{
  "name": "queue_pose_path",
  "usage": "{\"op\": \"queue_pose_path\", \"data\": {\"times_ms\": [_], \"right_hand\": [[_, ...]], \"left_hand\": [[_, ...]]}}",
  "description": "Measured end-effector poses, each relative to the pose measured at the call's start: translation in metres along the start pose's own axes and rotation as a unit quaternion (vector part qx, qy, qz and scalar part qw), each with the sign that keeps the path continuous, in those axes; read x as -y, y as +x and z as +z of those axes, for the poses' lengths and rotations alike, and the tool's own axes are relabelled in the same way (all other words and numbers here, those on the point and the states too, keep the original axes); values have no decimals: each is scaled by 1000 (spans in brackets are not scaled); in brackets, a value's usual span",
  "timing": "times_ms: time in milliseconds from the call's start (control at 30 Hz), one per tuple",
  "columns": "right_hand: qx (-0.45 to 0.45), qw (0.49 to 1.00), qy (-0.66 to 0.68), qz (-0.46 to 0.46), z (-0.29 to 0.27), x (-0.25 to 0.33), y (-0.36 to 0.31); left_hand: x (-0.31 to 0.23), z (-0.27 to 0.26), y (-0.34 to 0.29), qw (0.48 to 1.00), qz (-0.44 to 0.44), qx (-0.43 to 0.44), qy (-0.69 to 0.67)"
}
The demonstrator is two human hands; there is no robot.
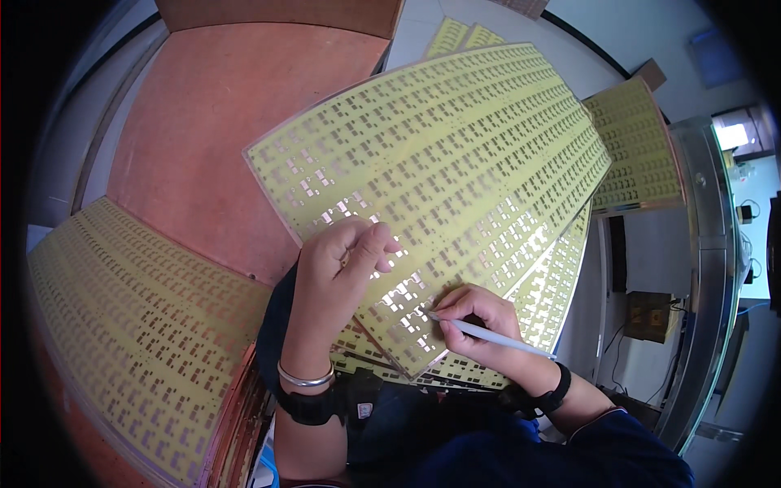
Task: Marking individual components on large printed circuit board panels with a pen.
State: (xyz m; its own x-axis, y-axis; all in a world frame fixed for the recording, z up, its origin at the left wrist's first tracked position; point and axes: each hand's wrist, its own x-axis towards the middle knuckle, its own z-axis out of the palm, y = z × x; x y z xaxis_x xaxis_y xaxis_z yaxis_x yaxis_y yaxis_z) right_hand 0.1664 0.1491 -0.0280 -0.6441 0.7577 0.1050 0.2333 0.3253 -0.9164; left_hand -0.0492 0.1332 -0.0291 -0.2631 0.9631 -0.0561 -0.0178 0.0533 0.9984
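A large thin yellow-green printed circuit board panel (pixel 423 138), covered in rows of small metallic pads, lies tilted in front of me on top of other panels. My right hand (pixel 482 319) pinches a slim white pen-like tool (pixel 504 342), its tip at the pads near the panel's near edge. My left hand (pixel 346 259) is closed over the panel's near left part, thumb pressed against the curled fingers. Whether it holds something is hidden. Several pads around both hands shine brightly.
A stack of similar panels (pixel 138 342) lies at the left, beside a bare reddish-brown board (pixel 207 122). More panels (pixel 639 146) stand at the far right, next to a metal-framed glass unit (pixel 704 187). A cardboard-like box (pixel 651 315) sits lower right, with cables nearby.
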Motion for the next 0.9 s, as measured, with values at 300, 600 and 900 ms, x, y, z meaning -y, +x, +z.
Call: {"op": "queue_pose_path", "data": {"times_ms": [300,600,900], "right_hand": [[-12,1000,0,-19,1,1,0],[6,999,27,-16,-2,0,0],[4,1000,16,-16,-1,-2,1]], "left_hand": [[-1,0,-1,1000,-2,3,0],[-3,-1,0,1000,-7,10,18],[-3,-1,-1,1000,-8,6,10]]}}
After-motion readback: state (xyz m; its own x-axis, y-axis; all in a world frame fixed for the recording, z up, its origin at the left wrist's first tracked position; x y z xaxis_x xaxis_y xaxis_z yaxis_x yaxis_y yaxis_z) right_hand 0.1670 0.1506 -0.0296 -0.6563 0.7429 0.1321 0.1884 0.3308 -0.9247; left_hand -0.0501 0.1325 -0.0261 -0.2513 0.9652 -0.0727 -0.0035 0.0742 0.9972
